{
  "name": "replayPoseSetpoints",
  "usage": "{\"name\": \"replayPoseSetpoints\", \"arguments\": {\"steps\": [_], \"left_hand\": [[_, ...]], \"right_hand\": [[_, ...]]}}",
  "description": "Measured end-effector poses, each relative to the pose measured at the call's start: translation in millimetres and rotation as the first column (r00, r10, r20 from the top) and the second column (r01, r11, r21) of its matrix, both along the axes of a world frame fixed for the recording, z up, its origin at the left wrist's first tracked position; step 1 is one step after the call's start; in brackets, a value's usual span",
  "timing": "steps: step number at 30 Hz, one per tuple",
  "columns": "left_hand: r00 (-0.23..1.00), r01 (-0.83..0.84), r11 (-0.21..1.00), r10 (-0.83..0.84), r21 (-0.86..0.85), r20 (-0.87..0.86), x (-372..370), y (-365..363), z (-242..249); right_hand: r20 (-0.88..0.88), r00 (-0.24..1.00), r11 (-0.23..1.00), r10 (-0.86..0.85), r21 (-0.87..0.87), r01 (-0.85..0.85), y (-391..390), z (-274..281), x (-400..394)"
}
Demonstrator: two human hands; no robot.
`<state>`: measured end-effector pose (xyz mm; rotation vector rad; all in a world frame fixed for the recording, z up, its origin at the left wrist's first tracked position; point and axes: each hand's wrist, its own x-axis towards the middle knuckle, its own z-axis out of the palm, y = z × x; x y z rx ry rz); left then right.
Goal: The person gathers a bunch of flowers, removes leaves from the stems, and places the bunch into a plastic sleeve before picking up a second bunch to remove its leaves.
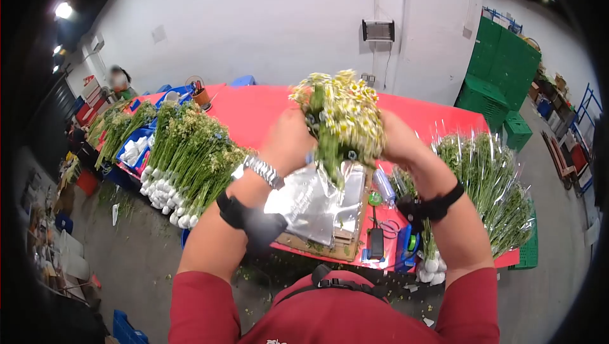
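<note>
A bunch of small white and yellow daisy-like flowers (349, 112) with green leaves is held up between my two hands, over the middle of the table. My left hand (292, 134) grips its left side, with the fingers mostly hidden behind the blooms. On the other side my right hand (396, 136) is closed around the bunch, its fingertips also out of sight. Both hands are slightly blurred. Below them, a stack of clear plastic flower sleeves (301, 201) lies on a cardboard sheet (346, 249).
Wrapped flower bunches with white-covered stem ends (184, 147) lie along the left of the red-covered table (254, 112). Sleeved bunches (485, 185) lie at the right. Scissors (389, 227), a black device (377, 244) and a spray can (384, 185) are nearby. Another person (119, 80) stands far left.
</note>
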<state>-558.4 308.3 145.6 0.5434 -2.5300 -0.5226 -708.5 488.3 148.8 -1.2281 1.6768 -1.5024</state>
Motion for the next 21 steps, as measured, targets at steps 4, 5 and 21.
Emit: {"name": "replayPoseSetpoints", "arguments": {"steps": [4,5,21], "left_hand": [[0.995,-0.003,0.99,-0.011,-0.14,-0.099,14.8,7.0,19.6],[0.998,-0.056,0.992,0.058,-0.113,0.016,14.0,8.0,25.5],[0.997,0.082,0.985,-0.081,-0.152,0.008,24.1,-0.1,35.9]], "right_hand": [[0.163,0.985,0.995,-0.051,-0.08,0.065,7.3,13.9,-1.4],[0.039,0.996,0.989,-0.085,0.121,0.08,13.6,28.3,-4.7],[-0.116,0.976,0.981,-0.182,-0.095,0.171,12.8,27.5,42.0]]}}
